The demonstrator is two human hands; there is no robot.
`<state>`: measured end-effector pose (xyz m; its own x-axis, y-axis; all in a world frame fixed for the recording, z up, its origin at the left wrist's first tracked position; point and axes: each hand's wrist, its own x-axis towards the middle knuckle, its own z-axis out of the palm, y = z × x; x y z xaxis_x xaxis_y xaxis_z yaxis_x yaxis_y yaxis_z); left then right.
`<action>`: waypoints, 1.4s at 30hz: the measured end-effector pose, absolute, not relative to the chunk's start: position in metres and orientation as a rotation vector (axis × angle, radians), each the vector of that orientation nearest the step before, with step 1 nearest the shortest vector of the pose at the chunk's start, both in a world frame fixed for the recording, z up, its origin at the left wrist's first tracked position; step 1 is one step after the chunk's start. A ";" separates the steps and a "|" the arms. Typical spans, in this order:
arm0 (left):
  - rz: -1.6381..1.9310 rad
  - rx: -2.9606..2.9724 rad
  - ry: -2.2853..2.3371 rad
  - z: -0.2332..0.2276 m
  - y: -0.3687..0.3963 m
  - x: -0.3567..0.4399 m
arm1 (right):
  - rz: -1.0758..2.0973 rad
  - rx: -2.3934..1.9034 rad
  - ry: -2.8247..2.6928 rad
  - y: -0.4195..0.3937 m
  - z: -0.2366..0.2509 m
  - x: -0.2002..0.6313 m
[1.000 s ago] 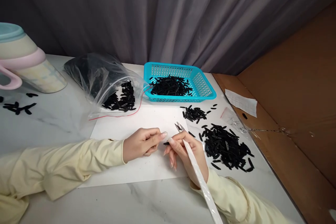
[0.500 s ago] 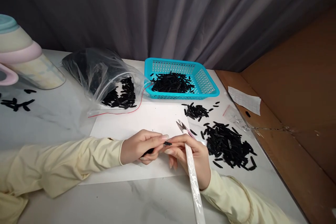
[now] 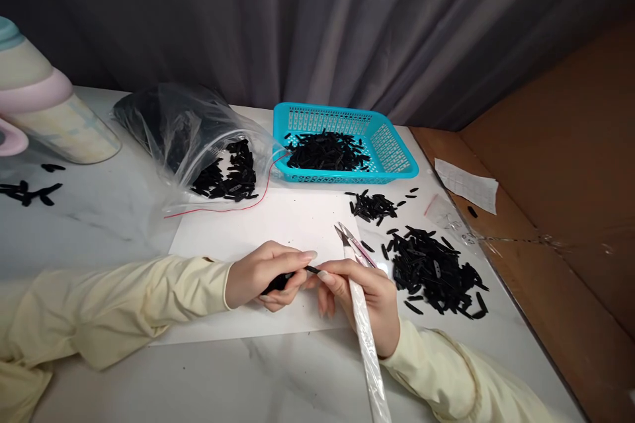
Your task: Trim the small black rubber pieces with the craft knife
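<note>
My left hand [image 3: 262, 271] is closed, with thumb and fingers pinching one end of a small, slim black piece [image 3: 312, 269]. More black pieces [image 3: 278, 283] are tucked in its palm. The fingertips of my right hand [image 3: 380, 307] close on the other end of the slim piece. A white, plastic-wrapped strip [image 3: 364, 337] crosses in front of my right hand; whether the hand touches it I cannot tell. Just beyond that hand, small pink-and-metal scissors [image 3: 358, 242] lie partly hidden by the strip. Both hands are over a white sheet [image 3: 223, 304].
A blue basket [image 3: 347, 176] holds black pieces. Left of it, a clear bag [image 3: 169, 158] spills more, beside a red string [image 3: 233, 210]. Loose piles [image 3: 436, 271] lie at right. A tumbler [image 3: 64, 119] stands at far left; a cardboard wall [image 3: 560, 192] bounds the right.
The black piece between my hands now lies more in line with both sets of fingertips. My right thumb has moved onto its end. The view has shifted slightly.
</note>
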<state>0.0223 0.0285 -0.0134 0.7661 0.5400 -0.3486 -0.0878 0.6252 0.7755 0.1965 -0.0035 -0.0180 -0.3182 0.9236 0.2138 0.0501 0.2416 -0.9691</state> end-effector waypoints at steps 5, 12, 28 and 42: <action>0.361 0.813 0.607 -0.011 0.030 0.022 | 1.226 -0.970 -1.612 -0.003 -0.017 0.197; 0.375 0.789 0.613 -0.011 0.029 0.022 | 1.225 -0.958 -1.611 -0.004 -0.018 0.197; 0.440 0.773 0.618 -0.012 0.031 0.021 | 1.078 -0.986 -1.665 -0.004 -0.016 0.196; 0.460 0.748 0.584 -0.015 0.030 0.021 | 1.044 -1.023 -1.654 -0.004 -0.015 0.195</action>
<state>0.0211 0.0299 -0.0155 0.7487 0.5779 -0.3248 -0.1801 0.6488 0.7393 0.1946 -0.0044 -0.0155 -0.2516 0.9342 0.2530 0.1736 0.3008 -0.9378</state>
